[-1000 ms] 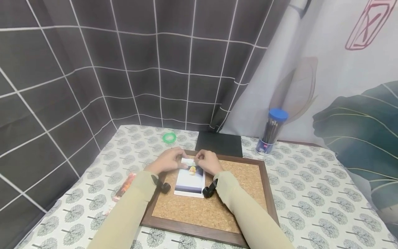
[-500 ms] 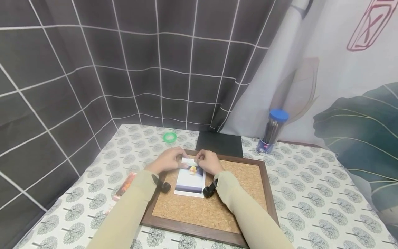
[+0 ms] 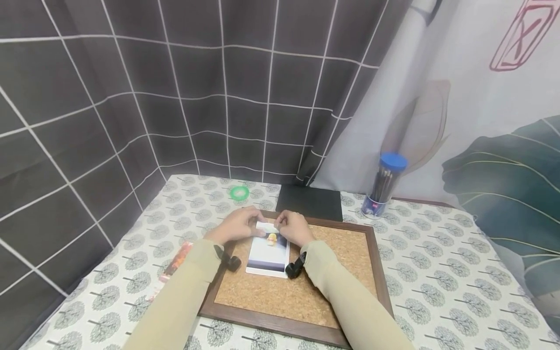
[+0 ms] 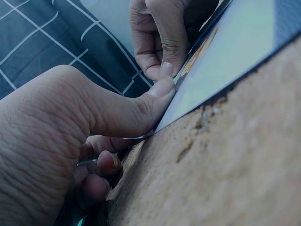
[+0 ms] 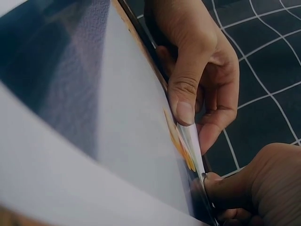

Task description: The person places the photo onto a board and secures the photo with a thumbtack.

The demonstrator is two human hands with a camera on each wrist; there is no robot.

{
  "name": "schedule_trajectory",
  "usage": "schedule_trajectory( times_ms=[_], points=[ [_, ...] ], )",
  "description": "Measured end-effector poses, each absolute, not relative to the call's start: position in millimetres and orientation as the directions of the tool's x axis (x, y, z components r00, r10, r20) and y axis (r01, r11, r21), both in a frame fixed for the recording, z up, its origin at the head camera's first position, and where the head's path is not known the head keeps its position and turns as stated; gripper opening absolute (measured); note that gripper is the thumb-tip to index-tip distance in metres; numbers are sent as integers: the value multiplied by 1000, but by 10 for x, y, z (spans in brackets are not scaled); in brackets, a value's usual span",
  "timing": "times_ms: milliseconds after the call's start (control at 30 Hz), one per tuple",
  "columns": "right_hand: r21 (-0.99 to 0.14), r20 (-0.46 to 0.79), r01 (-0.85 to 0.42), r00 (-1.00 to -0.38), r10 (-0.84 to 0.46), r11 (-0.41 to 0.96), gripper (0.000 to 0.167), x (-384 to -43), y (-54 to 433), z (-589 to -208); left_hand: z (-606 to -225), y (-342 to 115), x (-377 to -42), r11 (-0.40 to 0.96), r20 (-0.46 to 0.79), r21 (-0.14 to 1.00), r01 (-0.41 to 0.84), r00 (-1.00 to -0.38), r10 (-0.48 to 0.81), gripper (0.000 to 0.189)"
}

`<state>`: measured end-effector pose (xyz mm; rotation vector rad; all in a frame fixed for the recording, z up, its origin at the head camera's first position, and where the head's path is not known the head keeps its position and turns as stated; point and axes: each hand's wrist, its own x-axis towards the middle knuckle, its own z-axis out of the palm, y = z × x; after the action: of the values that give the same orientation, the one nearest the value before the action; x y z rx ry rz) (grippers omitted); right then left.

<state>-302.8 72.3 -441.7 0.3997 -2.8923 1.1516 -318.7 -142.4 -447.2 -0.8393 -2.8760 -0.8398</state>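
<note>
A white-bordered photo with a small yellow figure lies over the framed cork board. My left hand pinches its upper left edge; in the left wrist view the thumb lies on top with a finger behind. Close beside it my right hand pinches at the photo's top edge, thumb and curled forefinger together. The right wrist view shows the right hand at the edge, beside the left hand and a pale strip of the border. Whether a small piece sits between the right fingertips is hidden.
A green tape roll lies behind the board, left of a black flat sheet. A blue-lidded container of dark sticks stands at the back right. Reddish pictures lie beside the left forearm. A grid-patterned curtain hangs behind.
</note>
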Motion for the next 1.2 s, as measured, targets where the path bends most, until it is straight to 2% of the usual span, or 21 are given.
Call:
schedule_trajectory(
  times_ms=[1200],
  points=[
    [-678, 110, -260, -961, -254, 687, 5, -3057, 757, -4441, -4428, -1406, -3155, 723, 162, 474, 502, -857, 488, 37]
  ],
)
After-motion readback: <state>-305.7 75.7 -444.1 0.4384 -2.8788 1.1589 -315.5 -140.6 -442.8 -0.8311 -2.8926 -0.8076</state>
